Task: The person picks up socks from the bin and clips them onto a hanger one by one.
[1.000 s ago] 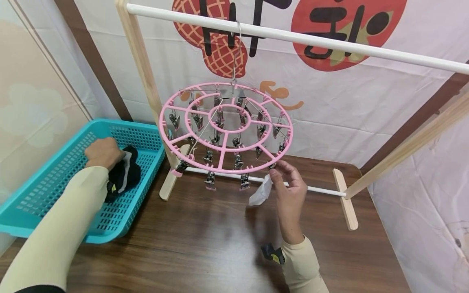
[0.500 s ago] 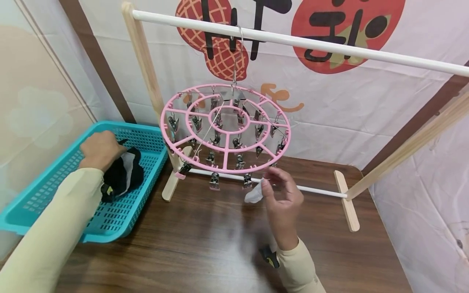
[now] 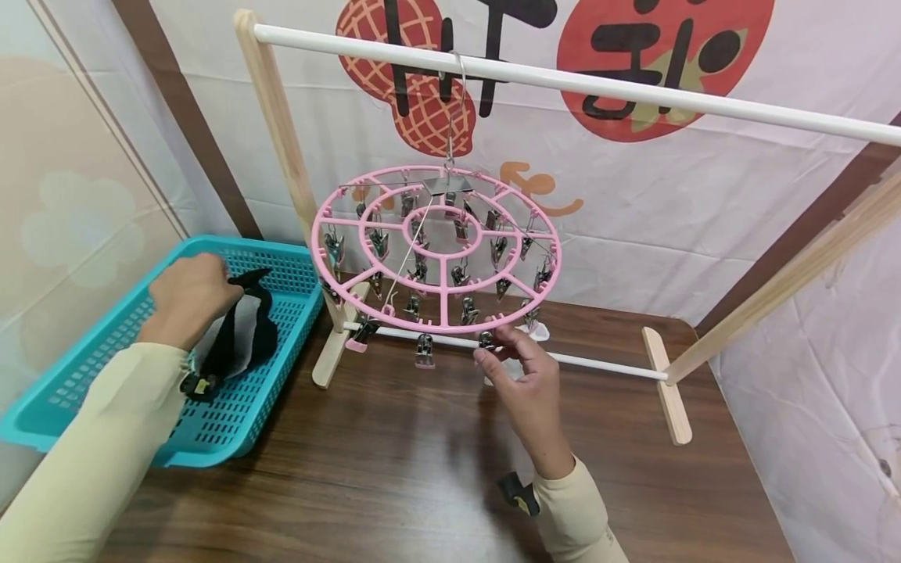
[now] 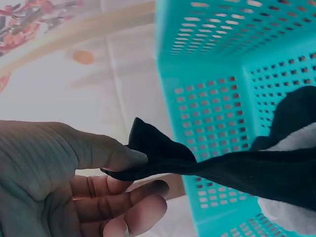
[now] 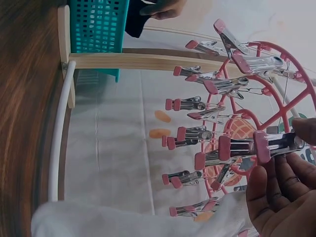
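Observation:
My left hand (image 3: pixel 188 299) is over the blue basket (image 3: pixel 263 391), pinching the edge of a black cloth (image 4: pixel 160 148) between thumb and finger. The cloth stretches down toward a black and grey bundle (image 3: pixel 264 332) in the basket. My right hand (image 3: pixel 529 383) holds a metal clip (image 5: pixel 269 146) with pink tips, at the front rim of the pink round hanger (image 3: pixel 445 301). A white cloth (image 5: pixel 133 219) hangs just beside and behind that hand; in the head view my fingers partly cover it. Nothing shows between the held clip's tips.
The hanger hooks onto a white rail (image 3: pixel 598 87) on a wooden frame (image 3: pixel 278 125). Several other clips (image 3: pixel 425 352) dangle from its rings. A lower white bar (image 3: pixel 605 366) runs above the brown tabletop (image 3: pixel 394 469). A printed cloth backdrop (image 3: pixel 633 234) stands behind.
My right hand has moved left along the hanger's rim, from beside the white cloth to a neighbouring clip. My left hand has drawn the black cloth's edge up a little.

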### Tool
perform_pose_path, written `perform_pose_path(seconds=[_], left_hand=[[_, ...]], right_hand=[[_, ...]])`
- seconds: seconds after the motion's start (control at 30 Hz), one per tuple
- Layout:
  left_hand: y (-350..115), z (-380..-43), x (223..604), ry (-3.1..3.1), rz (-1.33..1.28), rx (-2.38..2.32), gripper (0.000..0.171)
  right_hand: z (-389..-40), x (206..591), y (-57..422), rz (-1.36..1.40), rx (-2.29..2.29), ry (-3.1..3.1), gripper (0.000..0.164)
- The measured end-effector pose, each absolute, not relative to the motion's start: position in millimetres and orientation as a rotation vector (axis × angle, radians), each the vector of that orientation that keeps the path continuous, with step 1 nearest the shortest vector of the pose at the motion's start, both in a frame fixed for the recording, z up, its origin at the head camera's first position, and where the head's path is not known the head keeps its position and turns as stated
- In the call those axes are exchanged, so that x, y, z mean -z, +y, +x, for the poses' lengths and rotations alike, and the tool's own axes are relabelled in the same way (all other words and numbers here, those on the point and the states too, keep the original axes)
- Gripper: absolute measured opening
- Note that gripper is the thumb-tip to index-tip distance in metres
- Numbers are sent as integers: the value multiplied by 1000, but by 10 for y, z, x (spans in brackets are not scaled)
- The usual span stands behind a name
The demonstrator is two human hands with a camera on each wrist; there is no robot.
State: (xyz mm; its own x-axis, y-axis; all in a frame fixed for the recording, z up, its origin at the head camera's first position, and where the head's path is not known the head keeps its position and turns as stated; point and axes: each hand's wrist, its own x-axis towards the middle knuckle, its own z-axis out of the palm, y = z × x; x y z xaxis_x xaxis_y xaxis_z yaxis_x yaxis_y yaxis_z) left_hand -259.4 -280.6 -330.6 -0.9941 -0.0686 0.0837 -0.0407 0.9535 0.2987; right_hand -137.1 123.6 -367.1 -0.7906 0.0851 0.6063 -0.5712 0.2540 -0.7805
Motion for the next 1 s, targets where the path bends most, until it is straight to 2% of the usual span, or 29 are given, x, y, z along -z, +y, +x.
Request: perform_pose_path(seconds=[0.2, 0.47, 0.7, 0.83, 1.0], left_hand=[[-2769, -2496, 3205, -2992, 18, 495, 34], [-2732, -2396, 3092, -2919, -55, 499, 31], [-2711, -2308, 3037, -2898, -41, 488, 12], [-2682, -2264, 2993, -2892, -38, 491, 22], [-2625, -2168, 2923, -2843, -35, 508, 24]], right_hand=[[-1373, 3668, 1228, 383, -1644, -1989, 28], [-1372, 3664, 1221, 385, -1853, -1865, 34], [-1379, 3659, 1225, 312, -1704, -1958, 29], [-1373, 3651, 1219, 293, -1684, -1973, 28], [-1367, 3655, 1216, 307, -1729, -1946, 25]])
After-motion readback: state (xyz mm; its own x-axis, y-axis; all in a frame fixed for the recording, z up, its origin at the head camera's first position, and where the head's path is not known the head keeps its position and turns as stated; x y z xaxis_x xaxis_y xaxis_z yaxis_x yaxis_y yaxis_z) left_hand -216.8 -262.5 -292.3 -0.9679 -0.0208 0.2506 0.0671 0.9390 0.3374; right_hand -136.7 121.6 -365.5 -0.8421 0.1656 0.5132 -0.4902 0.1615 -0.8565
